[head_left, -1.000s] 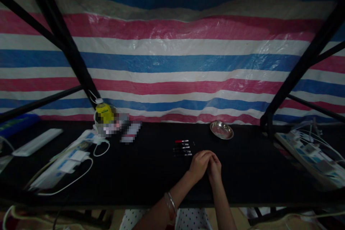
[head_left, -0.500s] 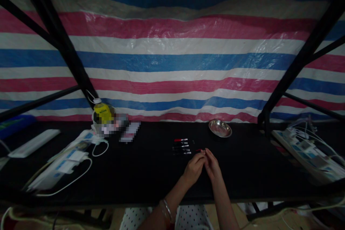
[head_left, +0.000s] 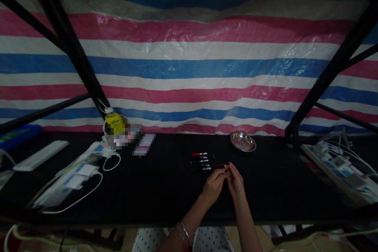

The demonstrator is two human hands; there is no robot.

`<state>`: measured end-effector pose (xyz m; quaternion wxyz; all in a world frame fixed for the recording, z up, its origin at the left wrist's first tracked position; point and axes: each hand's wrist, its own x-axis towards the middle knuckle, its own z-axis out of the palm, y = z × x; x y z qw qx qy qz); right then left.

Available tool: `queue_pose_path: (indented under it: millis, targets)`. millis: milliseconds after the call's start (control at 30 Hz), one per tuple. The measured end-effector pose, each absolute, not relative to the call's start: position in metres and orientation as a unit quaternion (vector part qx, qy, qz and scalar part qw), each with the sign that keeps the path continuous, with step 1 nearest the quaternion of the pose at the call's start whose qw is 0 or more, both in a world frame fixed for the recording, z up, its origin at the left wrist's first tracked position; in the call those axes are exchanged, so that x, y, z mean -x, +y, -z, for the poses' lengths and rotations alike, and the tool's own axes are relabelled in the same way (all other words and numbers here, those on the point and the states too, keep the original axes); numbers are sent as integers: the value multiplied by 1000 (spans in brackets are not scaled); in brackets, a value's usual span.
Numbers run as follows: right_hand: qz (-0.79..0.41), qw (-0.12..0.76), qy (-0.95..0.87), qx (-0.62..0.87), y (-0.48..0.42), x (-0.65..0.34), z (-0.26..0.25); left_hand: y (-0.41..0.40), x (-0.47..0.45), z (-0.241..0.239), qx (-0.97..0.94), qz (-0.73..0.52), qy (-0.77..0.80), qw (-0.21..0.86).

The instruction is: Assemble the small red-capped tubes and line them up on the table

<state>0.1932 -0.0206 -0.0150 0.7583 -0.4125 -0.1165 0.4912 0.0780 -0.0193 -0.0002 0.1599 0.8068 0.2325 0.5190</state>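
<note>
My left hand [head_left: 214,185] and my right hand [head_left: 235,181] meet at the fingertips above the black tabletop [head_left: 147,189]. Their fingers are pinched together around something small and dark that I cannot make out. A short red piece [head_left: 219,165] shows just beyond the left fingers; whether it is held or lies on the table is unclear. Left of the hands lie a slim red-and-silver tube, pen-like [head_left: 200,154], and several dark, clear-ended tubes [head_left: 199,162] in a loose stack. A tiny dark bit [head_left: 214,156] rests beside them.
A round shiny metal dish [head_left: 243,142] stands at the back right. Power strips with white cables lie left [head_left: 67,181] and right [head_left: 339,165]. A yellow bottle [head_left: 115,123] stands at the back left, near blurred items. Black frame posts flank a striped sheet [head_left: 195,67].
The whole view has shifted slightly. My hands stay together, with the right fingertips a little more raised and apart from the left ones. The tubes and the dish have not moved on the table.
</note>
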Motion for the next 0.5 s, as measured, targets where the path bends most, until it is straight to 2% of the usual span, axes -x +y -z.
queue_pose_path:
  millis: [500]
  targets:
    - [-469, 758, -157, 425, -23, -188, 5, -19, -79, 1, -763, -547, 297, 176]
